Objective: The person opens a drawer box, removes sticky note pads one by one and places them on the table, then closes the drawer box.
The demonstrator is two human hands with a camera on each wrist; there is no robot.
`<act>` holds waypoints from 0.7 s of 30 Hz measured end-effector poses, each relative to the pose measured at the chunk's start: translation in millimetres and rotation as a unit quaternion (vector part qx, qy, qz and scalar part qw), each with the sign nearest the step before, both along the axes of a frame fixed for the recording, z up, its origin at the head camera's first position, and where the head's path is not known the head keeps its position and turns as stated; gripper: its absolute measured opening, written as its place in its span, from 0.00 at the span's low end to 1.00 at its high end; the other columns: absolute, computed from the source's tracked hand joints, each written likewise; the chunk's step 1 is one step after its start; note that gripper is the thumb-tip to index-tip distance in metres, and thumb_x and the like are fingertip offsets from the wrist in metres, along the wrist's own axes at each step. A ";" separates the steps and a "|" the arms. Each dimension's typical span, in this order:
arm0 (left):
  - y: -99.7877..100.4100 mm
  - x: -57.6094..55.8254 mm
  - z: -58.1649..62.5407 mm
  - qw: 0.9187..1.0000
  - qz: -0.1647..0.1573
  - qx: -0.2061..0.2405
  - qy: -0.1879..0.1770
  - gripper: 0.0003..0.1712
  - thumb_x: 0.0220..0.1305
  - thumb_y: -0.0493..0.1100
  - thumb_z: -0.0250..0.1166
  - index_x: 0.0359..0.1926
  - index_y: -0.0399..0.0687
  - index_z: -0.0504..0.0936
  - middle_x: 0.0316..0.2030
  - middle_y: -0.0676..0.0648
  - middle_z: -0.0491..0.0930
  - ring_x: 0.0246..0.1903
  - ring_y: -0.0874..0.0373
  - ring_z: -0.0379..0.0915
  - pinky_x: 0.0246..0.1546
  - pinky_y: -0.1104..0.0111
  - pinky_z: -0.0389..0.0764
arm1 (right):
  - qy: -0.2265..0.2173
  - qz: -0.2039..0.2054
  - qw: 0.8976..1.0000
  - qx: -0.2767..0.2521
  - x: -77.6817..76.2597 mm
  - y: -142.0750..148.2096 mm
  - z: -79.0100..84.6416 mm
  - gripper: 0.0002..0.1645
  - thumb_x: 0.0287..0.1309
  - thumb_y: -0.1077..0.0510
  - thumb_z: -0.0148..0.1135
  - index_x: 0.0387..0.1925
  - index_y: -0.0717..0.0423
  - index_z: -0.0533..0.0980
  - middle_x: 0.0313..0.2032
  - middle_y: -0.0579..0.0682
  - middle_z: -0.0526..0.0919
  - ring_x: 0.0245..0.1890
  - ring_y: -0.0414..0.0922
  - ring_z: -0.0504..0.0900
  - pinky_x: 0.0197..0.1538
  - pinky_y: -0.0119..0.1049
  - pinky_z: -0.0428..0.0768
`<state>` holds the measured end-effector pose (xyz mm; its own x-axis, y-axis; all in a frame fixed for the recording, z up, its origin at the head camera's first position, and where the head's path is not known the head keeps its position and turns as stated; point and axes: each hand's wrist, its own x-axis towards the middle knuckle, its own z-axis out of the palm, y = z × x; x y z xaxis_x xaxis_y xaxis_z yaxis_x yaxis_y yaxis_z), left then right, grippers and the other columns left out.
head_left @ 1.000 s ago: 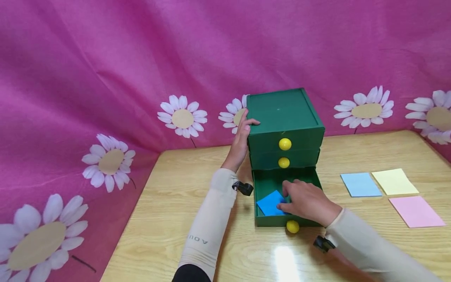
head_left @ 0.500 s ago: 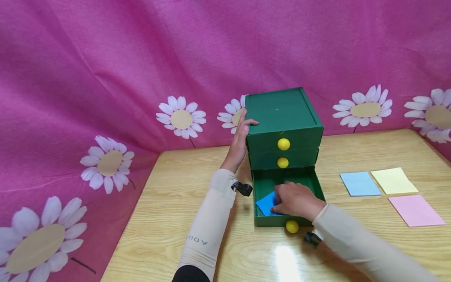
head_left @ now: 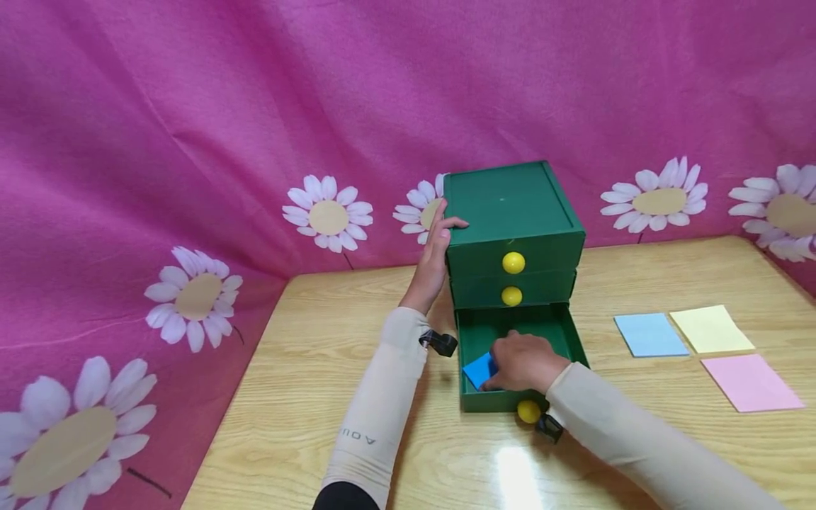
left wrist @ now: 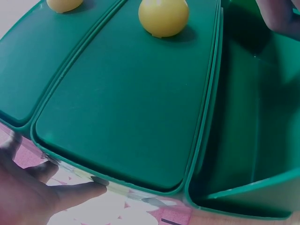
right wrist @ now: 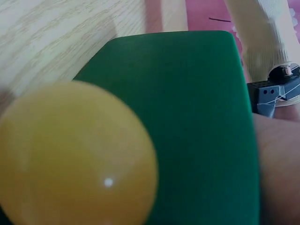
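Observation:
A green drawer box (head_left: 510, 202) with yellow knobs stands on the table, its bottom drawer (head_left: 542, 319) pulled out. Inside lies a blue sticky note (head_left: 478, 370), its right part covered by my right hand (head_left: 525, 361). Thumb and curled fingers pinch the note, though the fingertips are largely hidden. My left hand (head_left: 433, 258) rests against the box's left side, one finger over the top edge; its straight fingers also show in the left wrist view, left hand (left wrist: 28, 192). The right wrist view is filled by the yellow knob (right wrist: 79, 154) and drawer front (right wrist: 197, 108).
Right of the box lie a light blue sticky note (head_left: 652, 334), a yellow sticky note (head_left: 712, 329) and a pink sticky note (head_left: 752, 382) on the wooden table (head_left: 319, 354). Behind hangs a magenta flowered cloth (head_left: 357, 85).
My right hand has moved left within the drawer and now covers more of the blue note, its fingers more curled. The left hand stays at the box's side.

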<state>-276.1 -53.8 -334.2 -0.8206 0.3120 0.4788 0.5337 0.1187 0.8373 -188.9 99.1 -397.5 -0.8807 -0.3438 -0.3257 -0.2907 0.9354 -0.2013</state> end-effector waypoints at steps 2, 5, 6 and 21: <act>-0.4 -0.2 -0.5 1.000 0.001 0.002 0.002 0.21 0.70 0.45 0.33 0.55 0.43 0.66 0.70 0.50 0.37 0.67 0.58 0.32 0.62 0.49 0.41 | -0.001 0.000 1.000 0.006 -0.6 -1.0 -0.7 0.37 0.36 0.32 0.65 0.39 0.57 0.75 0.30 0.53 0.72 0.29 0.47 0.70 0.31 0.43 0.73; -0.2 -0.8 -1.1 1.000 0.000 0.005 0.008 0.21 0.70 0.44 0.33 0.54 0.42 0.66 0.70 0.48 0.37 0.68 0.57 0.32 0.62 0.48 0.41 | -0.003 -0.002 1.000 0.019 -1.7 -2.2 -1.3 0.38 0.36 0.31 0.64 0.39 0.58 0.75 0.29 0.53 0.71 0.28 0.48 0.70 0.31 0.43 0.73; 0.2 -1.3 -1.5 1.000 -0.002 0.006 0.009 0.21 0.70 0.44 0.33 0.54 0.41 0.66 0.70 0.48 0.37 0.68 0.57 0.32 0.62 0.48 0.41 | -0.004 -0.002 1.000 0.024 -1.9 -2.5 -1.6 0.38 0.36 0.31 0.64 0.39 0.58 0.75 0.29 0.53 0.71 0.28 0.48 0.70 0.31 0.43 0.73; -1.3 -3.6 -3.5 1.000 -0.001 0.002 0.013 0.20 0.70 0.45 0.34 0.53 0.43 0.67 0.70 0.49 0.37 0.68 0.58 0.32 0.63 0.49 0.42 | -0.026 -0.001 0.998 0.055 -7.9 -12.6 -5.1 0.39 0.36 0.33 0.66 0.41 0.60 0.74 0.30 0.54 0.73 0.28 0.48 0.70 0.35 0.46 0.75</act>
<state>-279.6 -55.1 -337.8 -0.8075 0.3116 0.5008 0.5549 0.1132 0.8242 -196.8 86.5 -402.6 -0.8623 -0.3018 -0.4066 -0.2805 0.9532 -0.1127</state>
